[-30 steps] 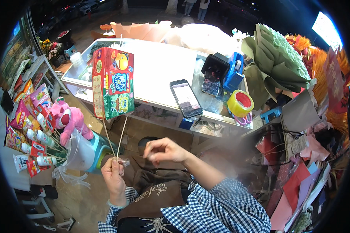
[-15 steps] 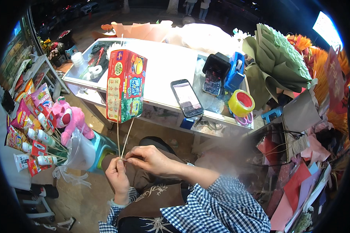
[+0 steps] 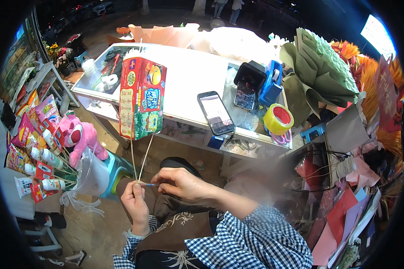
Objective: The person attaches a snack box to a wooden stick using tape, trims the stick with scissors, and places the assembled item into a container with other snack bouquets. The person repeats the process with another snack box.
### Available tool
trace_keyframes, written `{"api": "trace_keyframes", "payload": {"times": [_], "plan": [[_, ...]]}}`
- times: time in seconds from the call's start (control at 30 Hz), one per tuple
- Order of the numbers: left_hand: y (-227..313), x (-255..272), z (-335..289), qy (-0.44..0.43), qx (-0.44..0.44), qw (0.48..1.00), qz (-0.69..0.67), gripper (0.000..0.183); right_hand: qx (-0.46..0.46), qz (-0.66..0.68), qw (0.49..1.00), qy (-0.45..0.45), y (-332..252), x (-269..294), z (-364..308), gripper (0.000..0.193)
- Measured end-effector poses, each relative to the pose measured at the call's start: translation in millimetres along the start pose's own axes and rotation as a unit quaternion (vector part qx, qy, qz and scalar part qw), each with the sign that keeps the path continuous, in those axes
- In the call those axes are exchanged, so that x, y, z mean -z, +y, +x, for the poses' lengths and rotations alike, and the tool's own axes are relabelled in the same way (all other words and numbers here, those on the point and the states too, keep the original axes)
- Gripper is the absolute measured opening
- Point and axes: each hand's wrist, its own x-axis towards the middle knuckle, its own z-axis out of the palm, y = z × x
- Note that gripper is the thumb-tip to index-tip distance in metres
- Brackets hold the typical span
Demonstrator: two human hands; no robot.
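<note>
A tall red and green snack box [image 3: 142, 101] stands up on two thin pale sticks [image 3: 144, 159], which run down from its lower end and meet. My left hand [image 3: 136, 205] is closed around the sticks where they come together, thumb upward. Just to the right, my right hand [image 3: 182, 183] pinches a thin, shiny bluish strip [image 3: 151, 184] that reaches to the sticks at my left fingertips. Whether the strip is tape or wire I cannot make out.
Ahead is a white table [image 3: 191, 67] with a phone [image 3: 216, 113], a yellow tape roll [image 3: 278, 119] and a blue tape dispenser [image 3: 271, 83]. Left, a bucket [image 3: 94, 172] holds snacks on sticks and a pink plush toy [image 3: 83, 136]. A green-wrapped bouquet [image 3: 318, 71] leans at the right.
My right hand has drawn slightly away from my left, and the bluish strip now shows between them. The box has shifted a little left and the sticks have spread slightly.
</note>
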Motion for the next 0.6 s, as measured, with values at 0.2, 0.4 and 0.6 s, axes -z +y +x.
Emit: {"api": "trace_keyframes", "payload": {"times": [0.2, 0.4, 0.6], "plan": [[0.7, 9.4, 6.4, 0.011, -0.021, 1.0, -0.011, 0.027, -0.108, -0.059, 0.992, 0.012, 11.2, 30.0, -12.6, 0.026], [0.1, 2.8, 2.6, -0.016, 0.0, 1.0, 0.016, 0.026, -0.027, 0.007, 0.995, 0.101, 2.3, 13.1, 3.4, 0.046], [2.9, 0.8, -1.9, -0.006, -0.028, 0.998, 0.059, 0.025, -0.052, 0.04, 0.998, 0.009, -4.8, -14.4, 13.7, 0.025]]}}
